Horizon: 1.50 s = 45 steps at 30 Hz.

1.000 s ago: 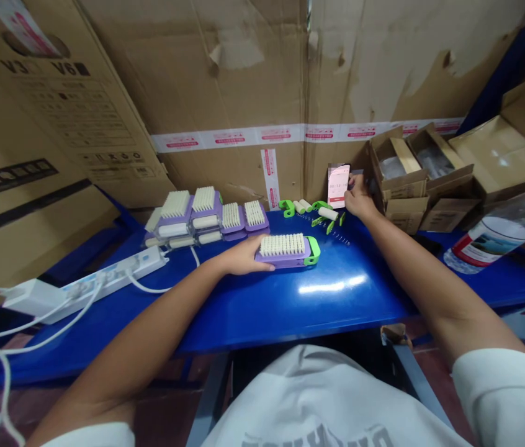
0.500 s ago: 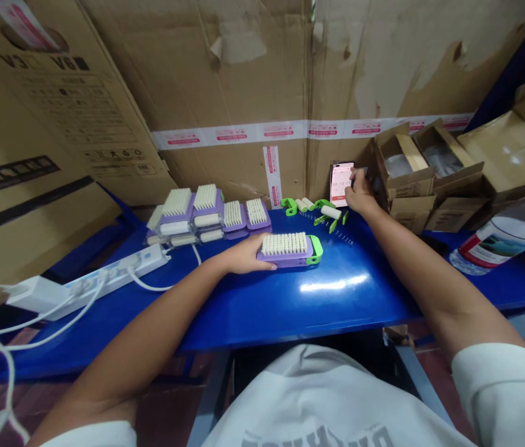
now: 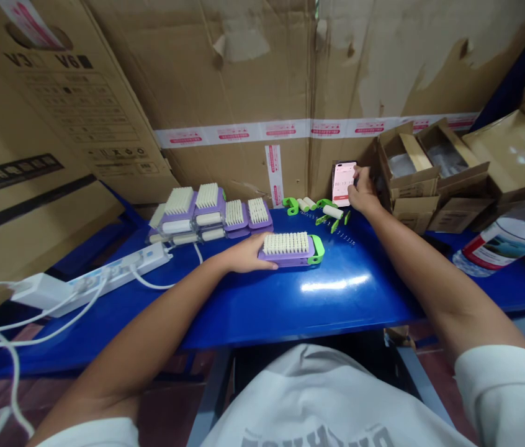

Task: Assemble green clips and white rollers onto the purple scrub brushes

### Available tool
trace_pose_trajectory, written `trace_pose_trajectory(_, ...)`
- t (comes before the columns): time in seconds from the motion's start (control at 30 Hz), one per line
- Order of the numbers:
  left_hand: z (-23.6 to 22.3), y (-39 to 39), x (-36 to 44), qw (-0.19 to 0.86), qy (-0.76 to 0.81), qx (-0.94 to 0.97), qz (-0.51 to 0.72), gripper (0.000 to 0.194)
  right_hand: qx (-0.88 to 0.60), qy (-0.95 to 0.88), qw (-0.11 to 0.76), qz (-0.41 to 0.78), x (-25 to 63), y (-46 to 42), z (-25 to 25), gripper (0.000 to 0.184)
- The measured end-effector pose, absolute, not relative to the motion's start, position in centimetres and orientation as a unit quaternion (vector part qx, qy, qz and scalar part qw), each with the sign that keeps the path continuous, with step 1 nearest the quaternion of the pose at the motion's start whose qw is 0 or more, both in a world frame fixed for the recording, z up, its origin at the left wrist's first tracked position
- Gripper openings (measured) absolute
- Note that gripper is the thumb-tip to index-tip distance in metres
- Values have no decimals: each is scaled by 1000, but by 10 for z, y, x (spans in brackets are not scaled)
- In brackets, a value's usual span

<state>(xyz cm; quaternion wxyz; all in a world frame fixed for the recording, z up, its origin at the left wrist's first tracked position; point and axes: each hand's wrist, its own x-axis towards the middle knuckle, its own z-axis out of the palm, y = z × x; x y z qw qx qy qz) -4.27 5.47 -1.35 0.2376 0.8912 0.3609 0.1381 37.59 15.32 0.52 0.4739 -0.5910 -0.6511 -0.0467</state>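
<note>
My left hand (image 3: 247, 256) lies against the near side of a purple scrubbing brush (image 3: 288, 261) with white bristles and a green end cap, its fingers reaching along the brush's lower edge. My right hand (image 3: 363, 194) is at the far end of the blue table (image 3: 355, 310), fingertips at the edge of an upright smartphone (image 3: 344, 184) with a pink-and-white screen. Just left of that hand lie green plastic clips (image 3: 291, 205), white rollers (image 3: 332, 212) and small metal springs (image 3: 346, 239). Several finished brushes (image 3: 209, 214) stand grouped further left.
A white power strip (image 3: 118, 273) with white cables and a charger lies at the left. Open cardboard boxes (image 3: 430, 167) sit past the right end, beside a plastic water bottle (image 3: 504, 239). Large cardboard cartons (image 3: 239, 74) form the back wall.
The whole view has shifted slightly as my head moved. My left hand and the brush stay together in place, and my right hand remains at the phone.
</note>
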Motion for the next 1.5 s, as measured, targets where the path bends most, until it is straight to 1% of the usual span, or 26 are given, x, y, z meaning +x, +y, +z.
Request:
trace_pose_trajectory(0.27,-14,55,-43,236,349,895,145,94,-576,-656,488,-22,373,143,16,51)
trace_pose_trajectory(0.4,-16,56,-42,230,357,893,148,97,-577,-652,492,-2,359,126,27,40)
trace_pose_trajectory(0.47,-16,57,-42,233,350,895,147,96,-556,-673,487,11,346,113,35,34)
trace_pose_trajectory(0.53,-16,57,-42,237,345,897,147,94,-525,-710,467,41,331,99,44,34)
trace_pose_trajectory(0.6,-16,57,-42,237,342,897,148,92,-482,-754,437,91,317,83,49,38)
trace_pose_trajectory(0.67,-15,56,-41,235,340,897,153,91,-434,-804,378,153,306,66,50,48)
trace_pose_trajectory(0.7,-15,56,-41,234,338,898,155,90,-410,-829,335,181,303,58,48,55)
trace_pose_trajectory(0.77,-15,56,-42,230,336,900,156,91,-374,-869,245,213,298,46,42,79)
trace_pose_trajectory(0.83,-16,57,-42,225,336,901,155,91,-369,-882,177,234,295,37,35,100)
trace_pose_trajectory(0.9,-17,58,-42,223,337,902,153,91,-376,-882,133,251,293,32,28,116)
trace_pose_trajectory(1.0,-18,58,-42,223,340,901,150,92,-381,-885,108,244,288,28,21,129)
trace_pose_trajectory(1.13,-17,56,-42,224,349,898,143,95,-393,-889,109,207,278,24,17,131)
trace_pose_trajectory(1.33,-16,55,-43,221,344,900,151,93,-373,-900,133,184,273,20,17,125)
trace_pose_trajectory(1.5,-15,55,-41,226,350,897,146,92,-381,-900,126,168,269,20,14,118)
